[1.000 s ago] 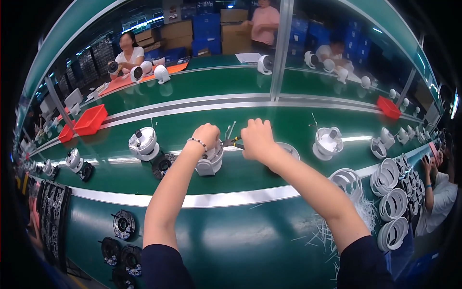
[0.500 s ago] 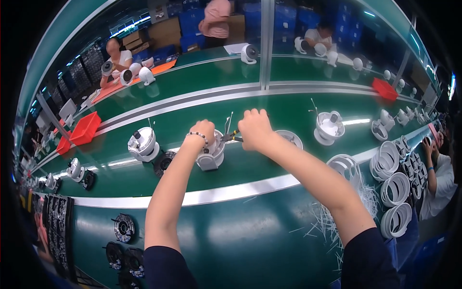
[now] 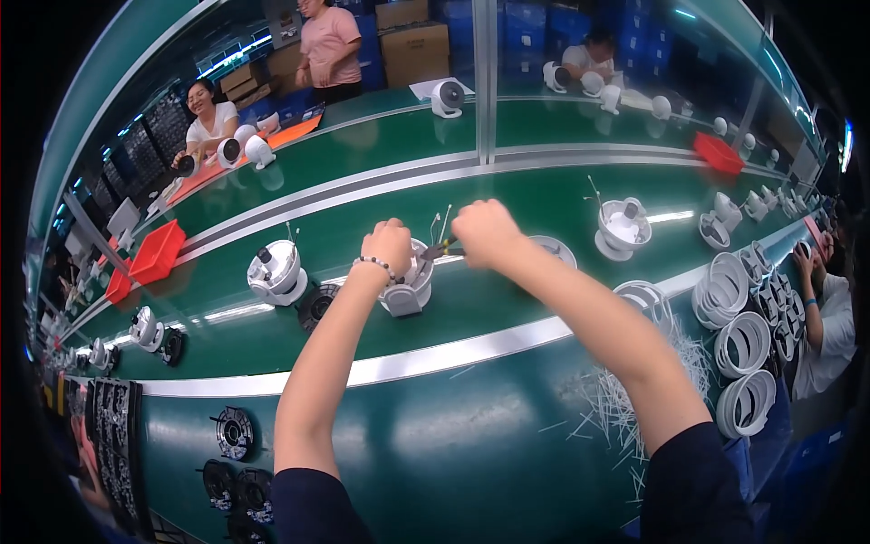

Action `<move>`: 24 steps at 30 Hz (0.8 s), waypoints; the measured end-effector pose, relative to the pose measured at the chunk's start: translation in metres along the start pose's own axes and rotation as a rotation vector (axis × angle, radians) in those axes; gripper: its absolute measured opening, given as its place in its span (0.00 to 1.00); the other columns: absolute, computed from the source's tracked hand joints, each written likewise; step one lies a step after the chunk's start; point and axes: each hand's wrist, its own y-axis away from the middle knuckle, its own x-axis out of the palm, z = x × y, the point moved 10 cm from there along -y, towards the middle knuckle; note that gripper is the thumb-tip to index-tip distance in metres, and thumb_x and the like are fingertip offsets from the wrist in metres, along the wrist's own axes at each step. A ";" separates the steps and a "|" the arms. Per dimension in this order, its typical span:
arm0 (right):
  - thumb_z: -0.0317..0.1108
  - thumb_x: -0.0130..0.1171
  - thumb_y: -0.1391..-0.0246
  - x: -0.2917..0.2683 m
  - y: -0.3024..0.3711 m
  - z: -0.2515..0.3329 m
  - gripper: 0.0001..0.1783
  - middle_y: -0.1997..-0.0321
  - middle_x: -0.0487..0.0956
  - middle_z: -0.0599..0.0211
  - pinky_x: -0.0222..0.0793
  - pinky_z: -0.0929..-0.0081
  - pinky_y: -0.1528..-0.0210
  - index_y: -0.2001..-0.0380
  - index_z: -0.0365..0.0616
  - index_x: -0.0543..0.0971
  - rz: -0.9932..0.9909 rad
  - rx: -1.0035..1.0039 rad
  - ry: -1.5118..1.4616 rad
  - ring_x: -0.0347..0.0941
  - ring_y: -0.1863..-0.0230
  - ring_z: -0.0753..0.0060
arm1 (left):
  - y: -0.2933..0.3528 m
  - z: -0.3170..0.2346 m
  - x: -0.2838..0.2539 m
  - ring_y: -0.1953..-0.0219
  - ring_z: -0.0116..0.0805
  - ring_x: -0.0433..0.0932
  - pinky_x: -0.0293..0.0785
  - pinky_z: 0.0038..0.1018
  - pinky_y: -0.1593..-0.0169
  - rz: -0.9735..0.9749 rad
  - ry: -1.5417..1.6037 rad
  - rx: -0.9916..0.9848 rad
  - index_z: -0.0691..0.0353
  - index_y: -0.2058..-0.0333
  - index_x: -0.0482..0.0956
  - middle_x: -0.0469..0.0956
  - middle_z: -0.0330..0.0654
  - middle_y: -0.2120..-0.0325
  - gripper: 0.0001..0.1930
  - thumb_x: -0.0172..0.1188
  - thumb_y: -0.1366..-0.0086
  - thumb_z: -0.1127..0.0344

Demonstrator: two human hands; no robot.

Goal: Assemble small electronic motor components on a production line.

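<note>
In the middle of the green conveyor stands a white fan housing [image 3: 406, 299] on its base, bowl upward, with thin wires rising from it. My left hand [image 3: 388, 247], wearing a beaded bracelet, is closed at the housing's left side; its fingertips are hidden, so what they pinch cannot be made out. Closed around the handles of black-and-yellow pliers [image 3: 444, 248] is my right hand [image 3: 486, 232]. The plier jaws reach over the housing's right rim, among the wires. Partly behind my right forearm lies a white ring [image 3: 555, 250].
More white housings [image 3: 275, 272] [image 3: 623, 228] stand along the conveyor. A black round part [image 3: 317, 308] lies beside my left forearm. White strips [image 3: 603, 399] and stacked white rings [image 3: 745, 410] are at right, black motor parts [image 3: 234, 432] at left. Beyond the rail, a red tray [image 3: 158, 252] and co-workers are visible.
The view has swung slightly, so the background sits further left. My right hand and the pliers are slightly higher; both hands keep their hold. A standing person in pink has turned.
</note>
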 end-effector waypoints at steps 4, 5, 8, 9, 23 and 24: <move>0.41 0.65 0.72 -0.043 0.058 -0.071 0.19 0.74 0.74 0.63 0.68 0.67 0.64 0.71 0.45 0.79 -0.289 0.179 -0.180 0.71 0.67 0.60 | 0.038 -0.038 -0.088 0.74 0.43 0.73 0.69 0.30 0.68 -0.674 0.217 0.090 0.65 0.75 0.71 0.73 0.46 0.77 0.03 0.55 0.48 0.73; 0.41 0.66 0.71 -0.056 0.082 -0.090 0.22 0.74 0.73 0.61 0.67 0.69 0.66 0.69 0.42 0.78 -0.374 0.221 -0.354 0.70 0.69 0.59 | 0.047 -0.035 -0.095 0.77 0.38 0.73 0.69 0.27 0.71 -0.749 0.468 0.023 0.66 0.75 0.71 0.73 0.45 0.79 0.03 0.54 0.47 0.73; 0.35 0.66 0.69 -0.085 0.147 -0.091 0.22 0.74 0.73 0.65 0.64 0.78 0.69 0.66 0.37 0.76 -0.488 0.293 -0.839 0.68 0.72 0.74 | 0.082 -0.065 -0.087 0.81 0.24 0.72 0.68 0.22 0.76 -0.793 0.857 0.030 0.65 0.73 0.72 0.72 0.40 0.85 0.04 0.52 0.43 0.70; 0.31 0.66 0.70 -0.082 0.158 -0.067 0.21 0.71 0.74 0.66 0.65 0.79 0.69 0.67 0.37 0.76 -0.345 0.210 -0.977 0.69 0.70 0.78 | 0.086 -0.092 -0.056 0.81 0.28 0.74 0.69 0.24 0.75 -0.512 0.902 0.031 0.64 0.73 0.73 0.74 0.43 0.83 0.05 0.51 0.43 0.69; 0.49 0.64 0.69 0.013 0.269 0.191 0.34 0.59 0.67 0.60 0.57 0.62 0.56 0.56 0.45 0.70 0.217 -0.678 -0.757 0.61 0.53 0.60 | 0.153 0.172 0.007 0.55 0.49 0.71 0.65 0.34 0.51 -0.438 0.273 -0.622 0.72 0.56 0.67 0.72 0.56 0.59 0.25 0.58 0.51 0.64; 0.53 0.63 0.68 0.002 0.272 0.174 0.35 0.56 0.66 0.60 0.55 0.57 0.54 0.56 0.45 0.70 0.065 -0.611 -0.808 0.60 0.51 0.59 | 0.145 0.174 0.017 0.55 0.49 0.70 0.65 0.35 0.51 -0.378 0.349 -0.599 0.72 0.56 0.66 0.71 0.56 0.59 0.26 0.59 0.53 0.63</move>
